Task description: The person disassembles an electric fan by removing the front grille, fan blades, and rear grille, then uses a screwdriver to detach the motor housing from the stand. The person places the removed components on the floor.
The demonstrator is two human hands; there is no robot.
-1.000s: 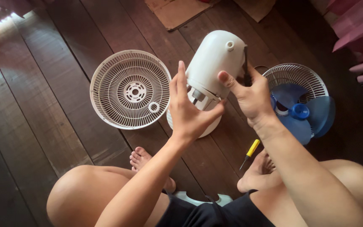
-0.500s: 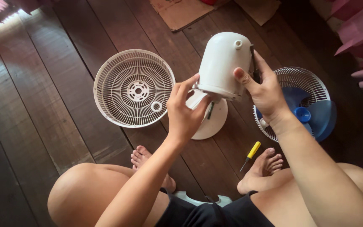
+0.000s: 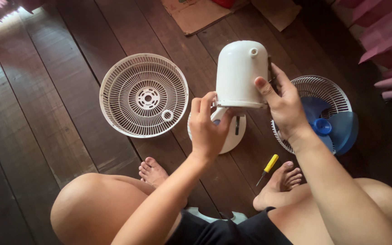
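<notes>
Head view shows the right hand (image 3: pixel 283 106) clasping the white motor housing (image 3: pixel 241 75) upright over the wooden floor (image 3: pixel 46 118), long axis vertical, while the left hand (image 3: pixel 208 129), directly below, pinches the neck piece (image 3: pixel 218 113) under its open bottom rim.

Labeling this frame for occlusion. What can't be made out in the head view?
- Underside of the white motor housing: covered by the left hand, so what its fingers grip is unclear.
- Dark part behind the housing: mostly hidden by the right hand.
- Blue fan blade hub and the grille under it: partly hidden by the right wrist.
- Yellow screwdriver tip: too small to tell type.
- Cardboard: cut by top edge.
</notes>
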